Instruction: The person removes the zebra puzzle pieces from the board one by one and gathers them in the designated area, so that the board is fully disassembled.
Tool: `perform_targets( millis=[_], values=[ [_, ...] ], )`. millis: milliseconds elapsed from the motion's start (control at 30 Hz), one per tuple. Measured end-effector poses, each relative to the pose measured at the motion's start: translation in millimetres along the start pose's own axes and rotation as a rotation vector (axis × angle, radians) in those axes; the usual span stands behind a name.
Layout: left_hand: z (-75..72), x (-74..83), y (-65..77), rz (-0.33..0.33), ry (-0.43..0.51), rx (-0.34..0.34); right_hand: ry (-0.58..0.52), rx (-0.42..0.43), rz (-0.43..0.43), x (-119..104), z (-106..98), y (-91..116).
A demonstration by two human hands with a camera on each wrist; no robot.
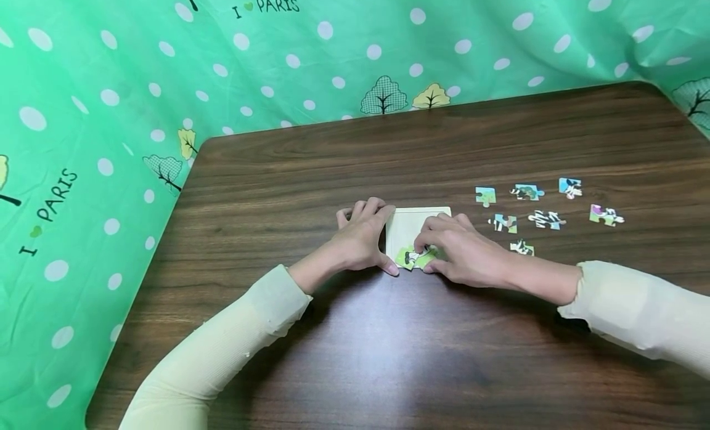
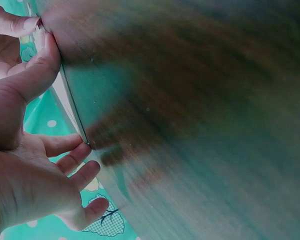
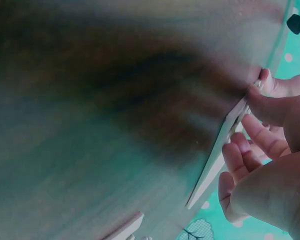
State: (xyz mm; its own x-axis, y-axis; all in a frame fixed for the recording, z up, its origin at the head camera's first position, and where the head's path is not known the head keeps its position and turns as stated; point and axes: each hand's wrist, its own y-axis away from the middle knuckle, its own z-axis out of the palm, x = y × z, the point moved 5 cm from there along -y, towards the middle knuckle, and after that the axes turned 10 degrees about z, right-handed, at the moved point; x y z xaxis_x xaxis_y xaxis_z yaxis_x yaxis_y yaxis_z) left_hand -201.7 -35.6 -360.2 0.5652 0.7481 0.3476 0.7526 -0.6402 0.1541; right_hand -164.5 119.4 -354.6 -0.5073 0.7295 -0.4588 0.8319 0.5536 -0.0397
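A pale square puzzle board [image 1: 409, 225] lies on the table between the two hands. Green jigsaw pieces [image 1: 406, 258] with a black-and-white figure sit along its near side. My left hand [image 1: 363, 236] holds the board's left side, thumb at the near corner and a fingertip at the far corner; the left wrist view shows the same span along the board's thin edge [image 2: 70, 100]. With curled fingers and thumb, my right hand [image 1: 471, 250] pinches a jigsaw piece at the near right part of the board. That piece is mostly hidden under the fingers.
Several loose jigsaw pieces [image 1: 546, 220] lie spread out to the right of the board, one piece [image 1: 522, 247] close beside the right wrist. The brown wooden table [image 1: 288, 190] reaches back to a green patterned curtain [image 1: 310, 54].
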Motion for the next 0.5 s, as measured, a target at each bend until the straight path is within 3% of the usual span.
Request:
perform_targets(
  millis=[500],
  values=[
    [0.7, 0.0, -1.1, -0.009, -0.008, -0.003, -0.035, -0.050, 0.034, 5.7, 0.9, 0.0]
  ],
)
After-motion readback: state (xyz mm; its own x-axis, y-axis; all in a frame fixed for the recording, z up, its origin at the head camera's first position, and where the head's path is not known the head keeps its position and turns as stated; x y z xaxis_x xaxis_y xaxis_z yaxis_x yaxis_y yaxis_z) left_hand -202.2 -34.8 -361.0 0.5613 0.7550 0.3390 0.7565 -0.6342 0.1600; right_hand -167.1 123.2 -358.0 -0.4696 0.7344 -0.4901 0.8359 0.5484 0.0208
